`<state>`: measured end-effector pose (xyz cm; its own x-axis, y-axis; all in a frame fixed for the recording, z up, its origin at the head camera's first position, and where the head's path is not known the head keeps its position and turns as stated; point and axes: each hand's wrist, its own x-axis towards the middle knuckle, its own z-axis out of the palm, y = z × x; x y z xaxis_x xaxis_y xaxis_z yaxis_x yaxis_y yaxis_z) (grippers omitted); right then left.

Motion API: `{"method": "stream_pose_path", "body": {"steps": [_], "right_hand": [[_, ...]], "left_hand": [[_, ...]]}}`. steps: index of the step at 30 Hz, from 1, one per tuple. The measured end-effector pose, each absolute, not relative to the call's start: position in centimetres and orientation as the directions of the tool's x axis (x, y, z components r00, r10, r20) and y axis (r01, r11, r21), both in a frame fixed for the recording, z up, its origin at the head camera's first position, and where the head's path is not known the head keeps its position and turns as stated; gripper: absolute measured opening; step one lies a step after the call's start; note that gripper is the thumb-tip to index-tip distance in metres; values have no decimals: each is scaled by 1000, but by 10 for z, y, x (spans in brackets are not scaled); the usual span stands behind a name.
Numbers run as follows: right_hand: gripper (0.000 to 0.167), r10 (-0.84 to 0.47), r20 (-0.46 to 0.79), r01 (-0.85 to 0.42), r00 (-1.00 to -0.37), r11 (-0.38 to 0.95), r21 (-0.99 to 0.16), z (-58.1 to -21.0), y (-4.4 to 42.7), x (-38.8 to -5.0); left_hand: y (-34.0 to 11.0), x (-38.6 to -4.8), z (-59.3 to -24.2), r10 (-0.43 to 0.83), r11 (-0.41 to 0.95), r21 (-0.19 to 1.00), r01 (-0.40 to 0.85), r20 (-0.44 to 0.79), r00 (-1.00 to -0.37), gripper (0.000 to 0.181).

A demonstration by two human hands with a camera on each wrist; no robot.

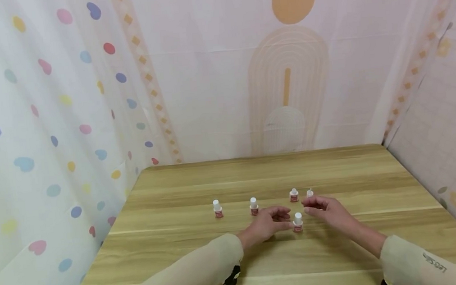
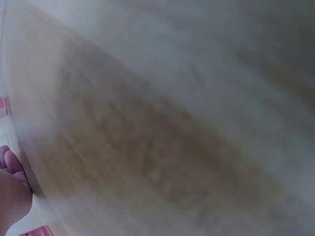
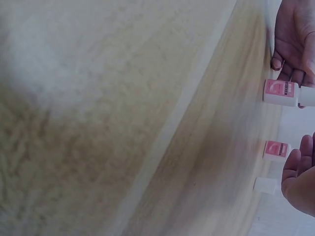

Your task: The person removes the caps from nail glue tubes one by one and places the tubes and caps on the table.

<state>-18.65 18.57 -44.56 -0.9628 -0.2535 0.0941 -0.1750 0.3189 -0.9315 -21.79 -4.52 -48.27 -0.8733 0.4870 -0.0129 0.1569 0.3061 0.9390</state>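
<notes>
A small white bottle (image 1: 298, 223) with a pink label and white cap stands upright between the hands. My left hand (image 1: 269, 222) is just left of it, fingers loosely bent and thumb tip at the bottle's side; whether they touch I cannot tell. My right hand (image 1: 329, 211) hovers to the right, fingers bent and nothing visible in them. Just beyond its fingertips stands another small bottle (image 1: 310, 193) with a thin tip on top, partly hidden by the hand. Beside that one is a pink-labelled bottle (image 1: 293, 195). In the right wrist view, the front bottle (image 3: 280, 92) stands before the left hand.
Two more capped bottles stand on the left, one bottle (image 1: 217, 209) farther out and another bottle (image 1: 254, 206) behind the left hand. The wooden table (image 1: 167, 188) reaches back to a patterned curtain (image 1: 207, 94). A dotted curtain (image 1: 48, 131) hangs along the left side.
</notes>
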Motion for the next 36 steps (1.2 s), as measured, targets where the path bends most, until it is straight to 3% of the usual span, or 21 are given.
{"method": "stream_pose_path", "body": {"steps": [17,29,36], "right_hand": [[32,-336,105,-218,-936,321,-922,-450,179,-189],[26,-359,137,-266,-923,343,-901,-457,178,-187],[20,-338,108,-231,-935,351,-907,-460,175,-187]], "left_hand": [[-36,-214,-483,490,297,939,174,7,-872,19],[-34,-212,-486,468,309,935,173,9,-883,15],[-34,-210,-485,464,305,938,163,3,-886,15]]}}
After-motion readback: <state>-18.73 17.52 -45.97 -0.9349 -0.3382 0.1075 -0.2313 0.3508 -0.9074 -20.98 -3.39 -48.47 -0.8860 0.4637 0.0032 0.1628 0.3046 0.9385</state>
